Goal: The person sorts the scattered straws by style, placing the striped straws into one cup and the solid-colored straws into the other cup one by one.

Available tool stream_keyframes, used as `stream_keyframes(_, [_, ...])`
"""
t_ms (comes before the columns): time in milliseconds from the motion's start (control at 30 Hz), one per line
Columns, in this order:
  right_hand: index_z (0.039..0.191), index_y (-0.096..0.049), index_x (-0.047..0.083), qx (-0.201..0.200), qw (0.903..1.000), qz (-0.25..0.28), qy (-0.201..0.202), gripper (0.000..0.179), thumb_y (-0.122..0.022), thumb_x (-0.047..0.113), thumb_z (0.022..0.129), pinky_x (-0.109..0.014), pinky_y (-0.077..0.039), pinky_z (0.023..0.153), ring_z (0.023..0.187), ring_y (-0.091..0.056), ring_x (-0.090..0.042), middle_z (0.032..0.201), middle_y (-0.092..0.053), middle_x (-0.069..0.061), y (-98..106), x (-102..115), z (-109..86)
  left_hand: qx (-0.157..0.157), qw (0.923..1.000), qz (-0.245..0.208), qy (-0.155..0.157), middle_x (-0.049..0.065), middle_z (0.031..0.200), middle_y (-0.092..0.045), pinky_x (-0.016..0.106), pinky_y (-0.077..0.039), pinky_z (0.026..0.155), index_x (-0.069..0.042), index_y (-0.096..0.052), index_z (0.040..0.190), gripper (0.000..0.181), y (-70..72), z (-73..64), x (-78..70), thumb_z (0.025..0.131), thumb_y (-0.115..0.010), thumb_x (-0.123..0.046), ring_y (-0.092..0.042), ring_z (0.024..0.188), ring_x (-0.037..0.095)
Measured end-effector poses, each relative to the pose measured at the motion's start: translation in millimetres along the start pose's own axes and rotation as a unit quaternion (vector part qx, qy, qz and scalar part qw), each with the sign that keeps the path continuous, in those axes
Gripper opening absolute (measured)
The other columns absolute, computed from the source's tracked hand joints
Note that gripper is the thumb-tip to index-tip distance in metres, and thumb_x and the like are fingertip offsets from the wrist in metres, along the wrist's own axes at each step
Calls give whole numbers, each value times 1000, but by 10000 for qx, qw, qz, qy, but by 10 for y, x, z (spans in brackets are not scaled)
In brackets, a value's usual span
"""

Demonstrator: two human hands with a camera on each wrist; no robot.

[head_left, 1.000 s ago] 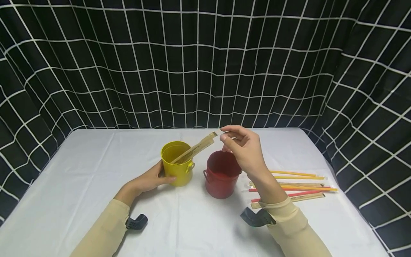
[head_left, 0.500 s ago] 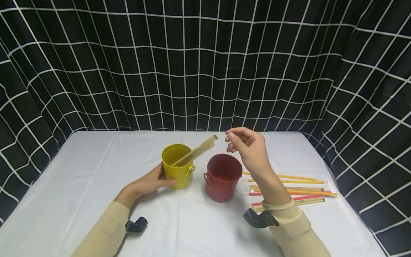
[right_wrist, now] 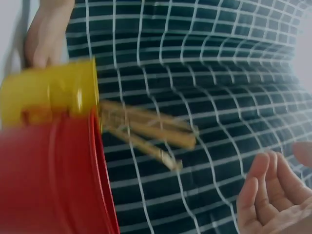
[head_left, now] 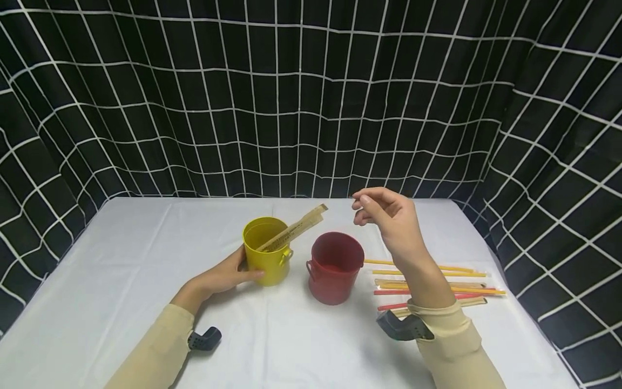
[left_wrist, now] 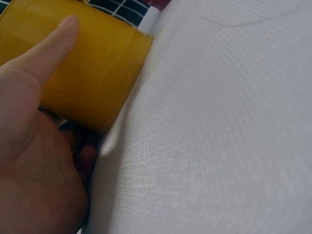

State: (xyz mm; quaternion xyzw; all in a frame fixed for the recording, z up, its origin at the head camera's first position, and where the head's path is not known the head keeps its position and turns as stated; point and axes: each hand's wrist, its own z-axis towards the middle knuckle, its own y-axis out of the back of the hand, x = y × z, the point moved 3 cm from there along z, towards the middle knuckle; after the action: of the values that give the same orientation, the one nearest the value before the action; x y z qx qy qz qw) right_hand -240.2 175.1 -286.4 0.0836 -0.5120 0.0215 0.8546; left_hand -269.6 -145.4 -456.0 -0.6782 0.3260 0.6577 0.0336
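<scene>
My left hand (head_left: 220,278) grips the side of a small yellow metal bucket (head_left: 274,270), its thumb across the front wall. In the left wrist view, the thumb (left_wrist: 53,51) lies along the yellow wall. Several slim sticks in tan paper wrappers (head_left: 297,229) lean out of this bucket toward the right. Beside it stands a red bucket (head_left: 330,283), upright on the cloth. My right hand (head_left: 396,221) hovers above and to the right of the red bucket, fingers loosely bent, holding nothing. The right wrist view also shows those fingertips (right_wrist: 261,165) with nothing between them.
On the right side of the white-covered table (head_left: 121,281) lie several wrapped straws, orange (head_left: 464,274) and red (head_left: 386,308), mixed with more tan paper-wrapped sticks (head_left: 473,301). A black curtain with a white grid (head_left: 291,97) hangs behind the table.
My right hand has moved right, away from the wrapped sticks in the yellow bucket, exposing more of the red bucket. The left hand and both buckets have stayed in place.
</scene>
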Motion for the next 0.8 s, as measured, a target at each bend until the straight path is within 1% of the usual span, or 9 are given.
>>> stream_keyframes(100, [103,-73,15,29,10000,-3,29,18,-57,5,101,-18,-60,73,71,-68,-6,86,-72,7,202,-14,-64,40,9999,18,96,10,173,-5,60,2,128,-17,0,164,105,-42,-7,22,92,-72,-40,0,160,33])
stream_keyframes(167, [104,-73,12,76,9999,-146,18,18,-56,4,101,-18,-60,75,72,-68,-6,87,-72,7,359,-39,-119,61,9999,-28,139,9,173,-4,60,2,128,-18,0,164,106,-71,-12,19,92,-73,-41,1,160,32])
stream_keyframes(233, [107,-72,9,193,9990,-394,8,19,-55,3,102,-18,-60,76,73,-68,-7,89,-73,7,519,-69,-174,47,9999,-56,99,8,173,-5,60,3,128,-18,0,164,105,-93,-2,6,92,-73,-39,1,160,32])
stream_keyframes(333, [112,-71,5,487,9958,-771,-22,21,-54,0,101,-17,-58,79,76,-68,-8,94,-73,6,748,-127,-266,88,9999,-47,-40,10,173,-5,61,2,128,-16,-1,164,104,-123,24,-25,92,-72,-37,0,160,33])
stream_keyframes(467, [117,-70,3,995,9895,-1040,-99,25,-53,-5,100,-17,-56,79,80,-68,-9,100,-73,8,981,-244,-367,162,9998,-20,-79,11,173,-6,61,1,128,-16,0,164,105,-122,49,-28,92,-73,-38,-1,160,34])
stream_keyframes(600, [122,-67,-1,1440,9793,-1395,-276,26,-53,-4,100,-18,-58,80,86,-69,-9,105,-73,13,1122,-399,-390,60,10000,-59,-17,9,173,-5,60,1,128,-18,0,164,106,-47,37,-11,91,-74,-38,-1,160,32])
stream_keyframes(700, [125,-63,-5,1828,9655,-1754,-605,27,-55,2,101,-19,-59,82,92,-70,-8,109,-72,18,1191,-537,-402,18,10000,-43,-39,9,173,-6,61,1,128,-18,0,164,105,5,24,-12,92,-73,-38,-1,160,33])
stream_keyframes(767, [128,-62,-6,2126,9556,-1818,-925,29,-57,5,101,-20,-59,85,97,-71,-7,113,-72,17,1220,-639,-421,20,10000,-56,-77,9,173,-6,60,1,128,-17,0,164,104,23,15,-14,92,-73,-37,-1,160,33])
stream_keyframes(800, [128,-62,-6,2295,9498,-1840,-1067,31,-58,6,101,-19,-59,86,100,-71,-7,114,-73,14,1228,-693,-434,23,9999,-63,-107,11,173,-6,61,1,128,-16,0,164,104,25,8,-15,92,-73,-36,-2,160,34])
